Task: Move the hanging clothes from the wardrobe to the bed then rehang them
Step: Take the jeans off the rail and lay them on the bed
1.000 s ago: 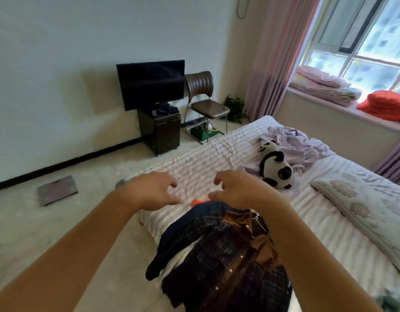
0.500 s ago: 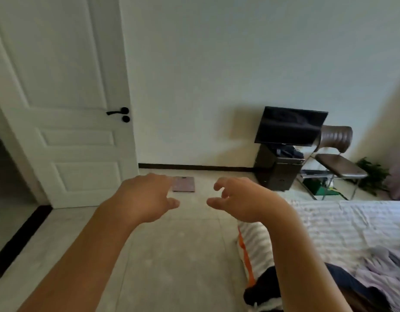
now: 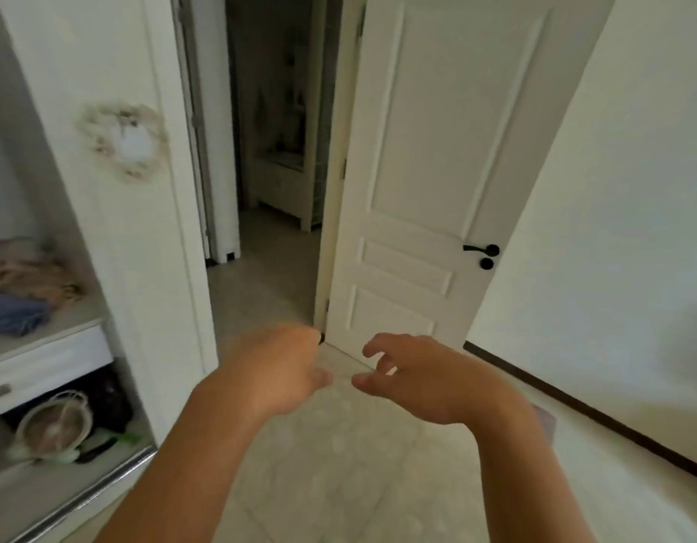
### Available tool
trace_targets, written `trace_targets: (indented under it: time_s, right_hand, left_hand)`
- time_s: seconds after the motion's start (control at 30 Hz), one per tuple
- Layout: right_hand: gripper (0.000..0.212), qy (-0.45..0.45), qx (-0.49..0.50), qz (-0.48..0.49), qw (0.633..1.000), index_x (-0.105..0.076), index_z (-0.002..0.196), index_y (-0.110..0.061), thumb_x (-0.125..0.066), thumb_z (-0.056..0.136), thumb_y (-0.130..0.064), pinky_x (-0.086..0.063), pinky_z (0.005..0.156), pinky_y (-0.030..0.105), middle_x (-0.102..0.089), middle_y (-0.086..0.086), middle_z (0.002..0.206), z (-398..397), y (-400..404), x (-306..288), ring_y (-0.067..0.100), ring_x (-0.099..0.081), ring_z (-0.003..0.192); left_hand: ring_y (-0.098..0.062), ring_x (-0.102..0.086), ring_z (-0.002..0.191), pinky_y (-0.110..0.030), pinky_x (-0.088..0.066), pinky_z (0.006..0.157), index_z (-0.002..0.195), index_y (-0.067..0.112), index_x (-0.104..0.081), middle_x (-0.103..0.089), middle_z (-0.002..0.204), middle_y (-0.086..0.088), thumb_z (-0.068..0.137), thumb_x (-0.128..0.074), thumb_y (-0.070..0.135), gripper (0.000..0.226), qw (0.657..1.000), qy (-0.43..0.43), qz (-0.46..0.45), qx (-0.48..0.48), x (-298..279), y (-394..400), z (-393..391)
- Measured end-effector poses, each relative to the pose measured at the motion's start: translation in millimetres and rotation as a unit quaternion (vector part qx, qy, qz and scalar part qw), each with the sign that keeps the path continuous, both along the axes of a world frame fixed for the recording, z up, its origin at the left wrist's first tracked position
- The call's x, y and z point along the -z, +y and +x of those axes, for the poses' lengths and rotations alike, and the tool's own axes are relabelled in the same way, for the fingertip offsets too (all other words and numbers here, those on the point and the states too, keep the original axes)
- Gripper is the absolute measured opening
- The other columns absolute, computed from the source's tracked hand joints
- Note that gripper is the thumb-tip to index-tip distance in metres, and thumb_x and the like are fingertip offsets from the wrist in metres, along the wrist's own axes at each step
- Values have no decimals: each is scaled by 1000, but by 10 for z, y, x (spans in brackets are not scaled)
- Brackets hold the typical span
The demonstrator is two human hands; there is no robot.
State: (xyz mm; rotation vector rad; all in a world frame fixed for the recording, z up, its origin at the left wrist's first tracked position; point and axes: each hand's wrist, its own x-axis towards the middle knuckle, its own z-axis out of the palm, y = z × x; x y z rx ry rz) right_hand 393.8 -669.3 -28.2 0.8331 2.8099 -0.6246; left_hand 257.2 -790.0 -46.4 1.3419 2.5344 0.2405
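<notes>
The white wardrobe (image 3: 115, 213) stands open at the left, and I see only its lower part. Folded cloth (image 3: 21, 291) lies on its shelf. No hanging clothes and no bed are in view. My left hand (image 3: 276, 370) and my right hand (image 3: 421, 378) are held out side by side over the floor, to the right of the wardrobe. Both are empty, with fingers loosely curled and apart.
A white room door (image 3: 429, 170) with a black handle (image 3: 482, 250) stands open ahead, with a dim hallway (image 3: 276, 150) beyond it. A small fan (image 3: 55, 425) and dark items sit in the wardrobe's bottom compartment. Pale tiled floor (image 3: 339, 464) lies below my hands. A white wall runs along the right.
My view has swung left from the bed and its pile of clothes, past the television, to the door and wardrobe. Both hands stayed empty and held out in front.
</notes>
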Motion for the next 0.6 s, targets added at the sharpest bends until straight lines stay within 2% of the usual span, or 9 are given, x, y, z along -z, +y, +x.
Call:
trace_targets:
  time_s: [0.1, 0.17, 0.23, 0.37, 0.47, 0.53, 0.6]
  right_hand:
    - [46, -11, -72, 14, 997, -49, 131, -33, -49, 93, -60, -47, 92, 32, -59, -6, 126, -485, 13, 22, 14, -58, 108]
    - [47, -14, -113, 30, 993, -50, 131, -29, -50, 94, -57, -48, 94, 33, -60, -4, 127, -789, 6, 6, 15, -59, 109]
    - [54, -18, -153, 42, 987, -44, 139, -26, -50, 94, -56, -46, 98, 34, -55, -1, 136, -1074, -13, -31, 19, -55, 118]
    - [57, -2, -224, 59, 973, -37, 145, -26, -50, 96, -52, -44, 99, 34, -50, 1, 142, -1539, -96, -177, 21, -52, 122]
    - [54, 3, -264, 65, 962, -33, 146, -26, -48, 99, -47, -45, 93, 31, -51, 0, 138, -1869, -207, -281, 18, -54, 114]
    - [54, 5, -287, 66, 956, -32, 146, -25, -47, 99, -47, -48, 90, 31, -53, 0, 133, -2115, -327, -322, 16, -56, 107]
    - [53, 10, -305, 72, 950, -34, 145, -25, -47, 99, -48, -48, 93, 34, -53, 0, 134, -2365, -489, -359, 18, -56, 111]
  left_hand:
    - [-15, -58, 99, -29, -44, 79, 128, 25, -51, -60, 119, 2, 94, -51, 53, 45, 998, 8, -19, -68, -16, -194, -271]
    - [-15, -57, 102, -29, -43, 82, 131, 25, -49, -59, 125, 1, 94, -50, 53, 46, 992, 14, -30, -120, -40, -336, -442]
    - [-14, -55, 105, -27, -40, 81, 134, 25, -47, -56, 130, 2, 95, -49, 53, 48, 985, 21, -37, -167, -72, -489, -592]
    - [-16, -55, 109, -30, -44, 81, 131, 26, -48, -56, 126, 3, 94, -45, 58, 49, 967, 36, -58, -246, -126, -818, -882]
    - [-19, -50, 122, -31, -43, 97, 139, 24, -43, -50, 138, -1, 96, -44, 55, 53, 954, 27, -59, -291, -183, -1102, -1082]
    - [-19, -49, 124, -29, -40, 94, 140, 22, -43, -49, 140, -3, 96, -44, 55, 54, 946, 32, -62, -317, -218, -1299, -1245]
    - [-19, -51, 119, -27, -40, 88, 137, 22, -45, -52, 135, -3, 96, -44, 56, 54, 937, 35, -73, -338, -248, -1505, -1436]
